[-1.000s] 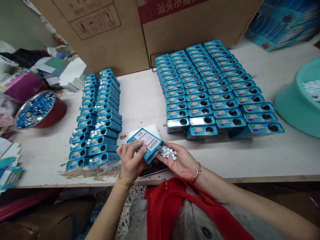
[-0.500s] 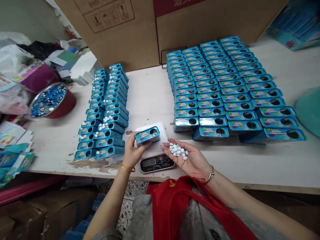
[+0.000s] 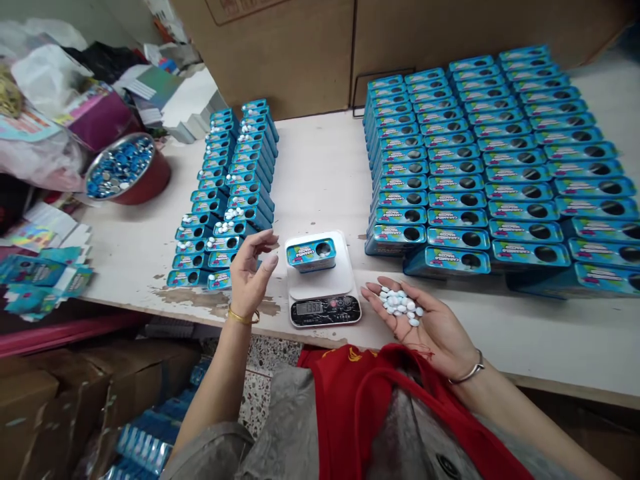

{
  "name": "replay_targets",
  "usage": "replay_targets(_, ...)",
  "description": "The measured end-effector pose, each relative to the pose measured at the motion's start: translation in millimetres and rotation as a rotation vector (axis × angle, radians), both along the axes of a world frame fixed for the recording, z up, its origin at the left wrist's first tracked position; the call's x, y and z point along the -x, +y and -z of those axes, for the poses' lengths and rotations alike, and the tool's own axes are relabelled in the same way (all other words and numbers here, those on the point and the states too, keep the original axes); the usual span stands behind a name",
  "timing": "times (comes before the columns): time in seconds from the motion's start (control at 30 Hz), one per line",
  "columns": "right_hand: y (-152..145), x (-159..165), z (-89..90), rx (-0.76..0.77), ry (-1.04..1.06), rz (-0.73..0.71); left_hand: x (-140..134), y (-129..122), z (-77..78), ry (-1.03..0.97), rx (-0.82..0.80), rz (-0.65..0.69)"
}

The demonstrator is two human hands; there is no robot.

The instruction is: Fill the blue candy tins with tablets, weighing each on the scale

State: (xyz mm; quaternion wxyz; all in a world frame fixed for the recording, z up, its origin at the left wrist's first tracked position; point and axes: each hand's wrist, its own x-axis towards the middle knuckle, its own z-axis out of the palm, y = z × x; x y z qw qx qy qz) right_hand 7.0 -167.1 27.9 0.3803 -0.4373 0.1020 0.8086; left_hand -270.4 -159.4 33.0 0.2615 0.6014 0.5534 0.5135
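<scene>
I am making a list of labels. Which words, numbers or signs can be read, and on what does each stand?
"CARAMELO", then seemingly "MACIZO": tin on the scale, also tins in rows.
"1393", as it appears: scale display; decimal point unclear.
Too small or blurred: scale buttons, big carton print, flat boxes at left.
</scene>
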Motion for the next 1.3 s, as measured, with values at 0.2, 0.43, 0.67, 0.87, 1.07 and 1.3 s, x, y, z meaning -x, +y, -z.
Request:
replay_targets(0.2,-3,-3,0.7,0.006,0.009,-0.005,0,0,0.0,0.035,0.024,-0.004)
replay_targets(0.43,-5,-1,0.4,0.01,0.029,-0.001,-2,0,1.2,0.105,0.044,0.016)
replay_targets(0.67,-5,0,2.4,0.007,0.034,-0.012,-5,1,0.0,0.214,0.033,0.062)
replay_targets(0.87,-2,8,1.9,-0.04,0.126,-0.058,-49,-10,-25.1,0.636,-0.205,0.144)
replay_targets(1.07,-2,14,-2.5,-0.069,0.202,-0.054,-95,-14,-21.3,0.688,0.017,0.58)
replay_targets(1.3,-5,16,-1.0,-0.081,0.253,-0.097,-94,-9,-17.7,0.739,0.04,0.603)
